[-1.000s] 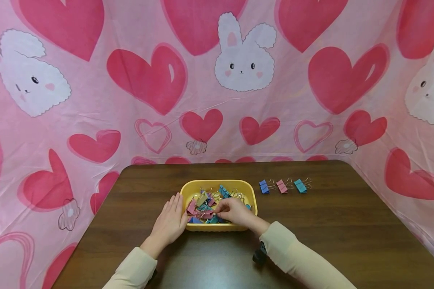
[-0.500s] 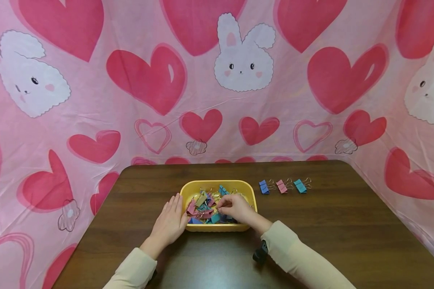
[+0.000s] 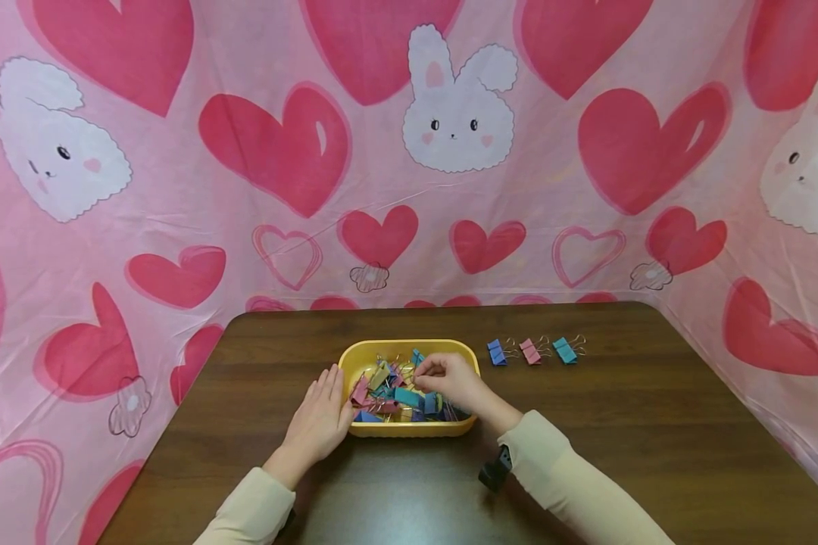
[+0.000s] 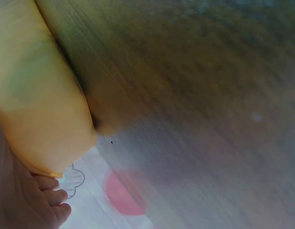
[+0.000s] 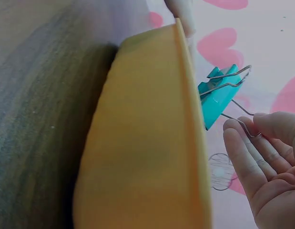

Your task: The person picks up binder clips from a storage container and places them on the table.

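1. The right hand (image 3: 453, 382) pinches one wire handle (image 5: 238, 121) of a teal binder clip (image 5: 221, 102) between thumb and forefinger; the clip hangs over the tray, its other wire loop free.
2. The left hand (image 3: 322, 412) lies with fingers straight along the left end of the yellow tray (image 3: 412, 429), touching its wall; it grips no clip.
3. Handling, as I judge it: the clip should be light, hard to break and stiff in its spring; its coated body looks smooth, perhaps a little slippery; the wire loop is an easy hold but may swivel, so the body's flat sides would steady it better.
4. Inside the tray lie mixed clips (image 3: 382, 376), their handles possibly snagging one another.
5. Beyond, on the dark table (image 3: 586, 439), a blue clip (image 3: 497, 353), a pink clip (image 3: 529, 352) and another teal one (image 3: 565, 351) stand apart in a row.
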Available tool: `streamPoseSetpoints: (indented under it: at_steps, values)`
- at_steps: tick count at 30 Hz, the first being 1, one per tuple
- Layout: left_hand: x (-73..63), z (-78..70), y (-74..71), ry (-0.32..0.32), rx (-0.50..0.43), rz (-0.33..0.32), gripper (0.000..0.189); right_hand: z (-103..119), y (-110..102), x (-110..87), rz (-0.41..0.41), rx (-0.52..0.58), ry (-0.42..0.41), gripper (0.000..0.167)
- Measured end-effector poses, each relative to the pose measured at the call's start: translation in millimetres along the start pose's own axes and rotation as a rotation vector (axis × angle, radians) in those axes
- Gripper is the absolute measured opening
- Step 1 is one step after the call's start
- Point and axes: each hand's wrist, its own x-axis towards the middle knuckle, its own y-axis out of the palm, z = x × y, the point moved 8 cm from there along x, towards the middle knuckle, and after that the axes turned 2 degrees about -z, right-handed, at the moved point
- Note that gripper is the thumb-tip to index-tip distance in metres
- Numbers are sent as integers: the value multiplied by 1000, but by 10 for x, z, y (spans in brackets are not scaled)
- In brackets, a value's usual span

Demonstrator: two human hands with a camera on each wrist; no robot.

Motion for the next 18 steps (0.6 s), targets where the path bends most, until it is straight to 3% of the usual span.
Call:
streamPoseSetpoints:
  at_steps: [9, 18]
  values:
    - [-7, -1, 7, 3, 6, -6, 62, 329, -191, -103, -47, 31, 18, 9]
    - [-7, -12, -4, 23, 6, -37, 60, 60, -439, -15, -121, 143, 49, 13]
